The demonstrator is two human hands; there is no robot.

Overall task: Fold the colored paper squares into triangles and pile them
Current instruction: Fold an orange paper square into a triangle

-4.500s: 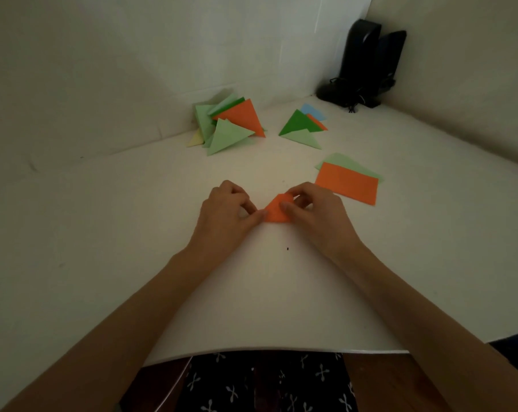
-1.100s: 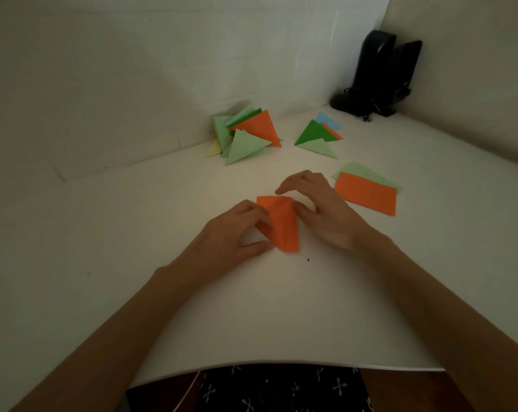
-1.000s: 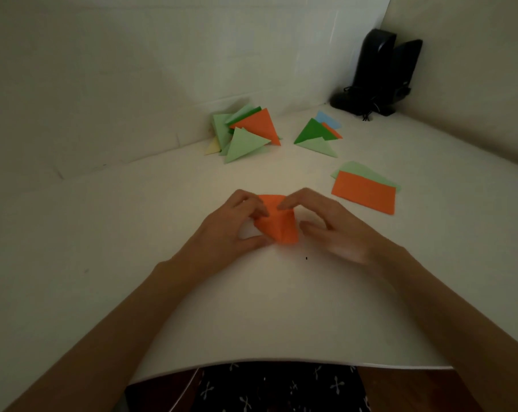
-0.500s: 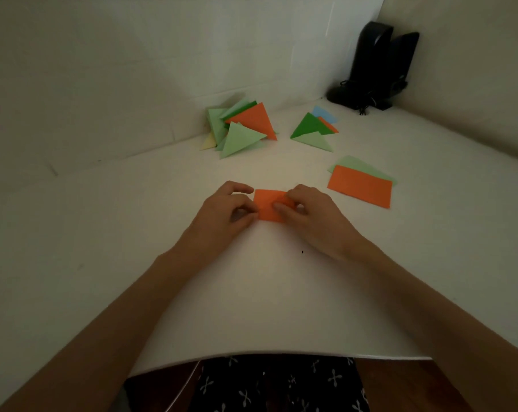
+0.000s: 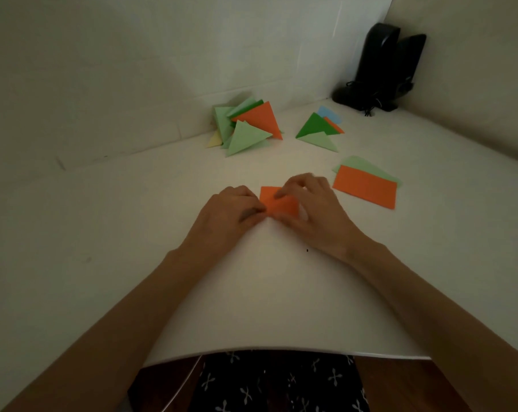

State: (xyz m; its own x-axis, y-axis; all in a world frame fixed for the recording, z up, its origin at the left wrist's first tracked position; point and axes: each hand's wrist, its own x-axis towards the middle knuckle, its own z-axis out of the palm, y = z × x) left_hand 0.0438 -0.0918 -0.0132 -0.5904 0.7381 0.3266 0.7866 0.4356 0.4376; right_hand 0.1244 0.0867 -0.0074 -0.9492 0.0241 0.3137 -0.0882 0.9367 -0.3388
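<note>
A small folded orange paper [image 5: 277, 203] lies on the white table [image 5: 133, 233] between my hands. My left hand [image 5: 231, 215] pinches its left edge with curled fingers. My right hand [image 5: 314, 209] holds its right side, fingertips curled onto the top layer. A pile of folded triangles [image 5: 247, 129], light green, dark green, orange and pale yellow, sits at the back by the wall. A second smaller pile of triangles [image 5: 318, 129] lies to its right. An orange sheet [image 5: 364, 185] rests on a light green sheet [image 5: 358, 163] at the right.
Black speakers [image 5: 382, 63] with a cable stand in the back right corner. White walls close the table at the back and right. The table's front edge [image 5: 281, 350] curves just above my lap.
Over the last second the orange paper was lifted and turned, then laid flat again. Both hands have closed back onto its left and right sides, the right fingertips now on top.
</note>
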